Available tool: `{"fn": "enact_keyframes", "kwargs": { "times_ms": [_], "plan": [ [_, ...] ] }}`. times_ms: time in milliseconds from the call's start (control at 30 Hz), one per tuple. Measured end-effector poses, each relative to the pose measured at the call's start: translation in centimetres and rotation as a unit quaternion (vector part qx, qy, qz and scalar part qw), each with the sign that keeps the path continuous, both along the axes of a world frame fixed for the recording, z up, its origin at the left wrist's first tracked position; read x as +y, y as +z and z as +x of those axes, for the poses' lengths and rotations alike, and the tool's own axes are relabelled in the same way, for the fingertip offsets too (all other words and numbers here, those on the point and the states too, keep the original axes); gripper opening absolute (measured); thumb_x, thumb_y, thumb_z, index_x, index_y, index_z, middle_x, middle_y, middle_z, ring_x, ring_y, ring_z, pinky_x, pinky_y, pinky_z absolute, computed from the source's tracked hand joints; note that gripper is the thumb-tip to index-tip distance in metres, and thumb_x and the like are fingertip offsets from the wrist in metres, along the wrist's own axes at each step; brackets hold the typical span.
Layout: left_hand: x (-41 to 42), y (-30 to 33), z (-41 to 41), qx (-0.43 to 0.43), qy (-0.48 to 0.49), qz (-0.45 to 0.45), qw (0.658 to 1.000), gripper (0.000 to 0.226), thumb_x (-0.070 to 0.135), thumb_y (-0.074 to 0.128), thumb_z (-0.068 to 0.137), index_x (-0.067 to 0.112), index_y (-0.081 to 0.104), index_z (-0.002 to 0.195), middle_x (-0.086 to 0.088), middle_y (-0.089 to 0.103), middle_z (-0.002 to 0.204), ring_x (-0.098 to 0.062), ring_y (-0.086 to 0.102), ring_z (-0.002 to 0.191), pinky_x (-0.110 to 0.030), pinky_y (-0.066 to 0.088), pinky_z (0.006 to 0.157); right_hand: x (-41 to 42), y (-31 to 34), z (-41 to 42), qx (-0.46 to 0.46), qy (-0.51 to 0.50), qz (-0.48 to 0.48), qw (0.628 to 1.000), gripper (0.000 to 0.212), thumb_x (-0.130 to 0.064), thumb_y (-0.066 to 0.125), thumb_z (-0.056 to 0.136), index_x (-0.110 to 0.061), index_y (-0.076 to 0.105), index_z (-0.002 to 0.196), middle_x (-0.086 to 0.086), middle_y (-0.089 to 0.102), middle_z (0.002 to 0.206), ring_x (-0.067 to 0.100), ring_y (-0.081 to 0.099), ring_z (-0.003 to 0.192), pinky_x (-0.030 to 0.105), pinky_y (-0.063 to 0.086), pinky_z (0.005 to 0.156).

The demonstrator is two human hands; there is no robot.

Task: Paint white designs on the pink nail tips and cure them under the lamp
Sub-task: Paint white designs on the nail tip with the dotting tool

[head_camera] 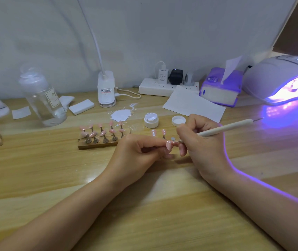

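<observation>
Left hand (137, 151) grip: fingers curled, pinching a pink nail tip (169, 144) at the fingertips, tip faces up with white dots on it. Right hand (200, 142) grip: closed round a white dotting pen (224, 128) held pencil-style, metal point touching or just beside the held nail tip's right edge; pen's back end points toward the right edge of the surface (54, 178). Both hands sit mid-surface, wrists resting on it.

Just behind the hands: two pink tips on stands (158, 133), a small round metal disc (172, 138). To the left, a wooden holder (97, 144) with two rows of pink tips. Behind: open white gel pot (151, 120), its lid (178, 120) beside it, white spill (121, 115).

Back right corner: curing lamp (278, 77) lit purple, display unreadable. Purple tissue box (220, 87), sheet of paper (193, 104), power strip (168, 86) along the back edge. Clear bottle (42, 98) back left, label blurred, unreadable. White clip lamp base (106, 89), sticker text too small to read.
</observation>
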State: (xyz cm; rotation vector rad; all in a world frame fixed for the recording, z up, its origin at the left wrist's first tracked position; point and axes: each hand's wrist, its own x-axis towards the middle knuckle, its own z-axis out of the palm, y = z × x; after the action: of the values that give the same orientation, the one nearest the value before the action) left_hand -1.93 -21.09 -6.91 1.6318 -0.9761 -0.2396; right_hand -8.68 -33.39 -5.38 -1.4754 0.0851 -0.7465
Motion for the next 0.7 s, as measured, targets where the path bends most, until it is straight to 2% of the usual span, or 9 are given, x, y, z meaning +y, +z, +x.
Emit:
{"fn": "enact_keyframes", "kwargs": {
  "times_ms": [367,500,600,700],
  "plan": [
    [0.08,0.07,0.02,-0.010,0.009,0.006,1.000,0.017,-0.006,0.065,0.080,0.006,0.074,0.087,0.000,0.074,0.076,0.002,0.066,0.070,-0.017,0.053,0.068,0.39,0.17,-0.25,0.021,0.008,-0.014,1.000,0.032,0.015,0.050,0.072,-0.005,0.038,0.050,-0.005,0.040,0.029,-0.001,0.044,0.030,0.009,0.036,0.038],
    [0.07,0.09,0.01,-0.020,0.010,0.007,1.000,0.016,-0.006,0.066,0.079,0.005,0.074,0.087,0.001,0.073,0.075,0.003,0.065,0.069,-0.014,0.050,0.065,0.45,0.29,-0.20,0.023,0.012,-0.006,1.000,0.036,0.016,0.049,0.073,-0.007,0.037,0.050,-0.003,0.041,0.029,0.000,0.045,0.030,0.010,0.037,0.038],
    [0.06,0.07,0.04,-0.023,0.013,0.014,1.000,0.015,-0.003,0.066,0.080,0.007,0.075,0.087,-0.002,0.074,0.077,0.001,0.066,0.070,-0.021,0.054,0.069,0.55,0.35,-0.27,0.022,0.017,0.005,1.000,0.037,0.018,0.048,0.074,-0.007,0.036,0.050,-0.004,0.039,0.029,0.000,0.044,0.029,0.008,0.035,0.037],
    [0.06,0.11,0.04,-0.024,0.013,0.018,0.999,0.017,-0.005,0.065,0.080,0.007,0.074,0.088,-0.006,0.074,0.077,0.001,0.064,0.069,-0.020,0.053,0.068,0.61,0.39,-0.26,0.021,0.019,0.007,1.000,0.037,0.019,0.048,0.074,-0.008,0.037,0.050,-0.004,0.039,0.028,0.000,0.043,0.029,0.007,0.034,0.037]
  ]
}}
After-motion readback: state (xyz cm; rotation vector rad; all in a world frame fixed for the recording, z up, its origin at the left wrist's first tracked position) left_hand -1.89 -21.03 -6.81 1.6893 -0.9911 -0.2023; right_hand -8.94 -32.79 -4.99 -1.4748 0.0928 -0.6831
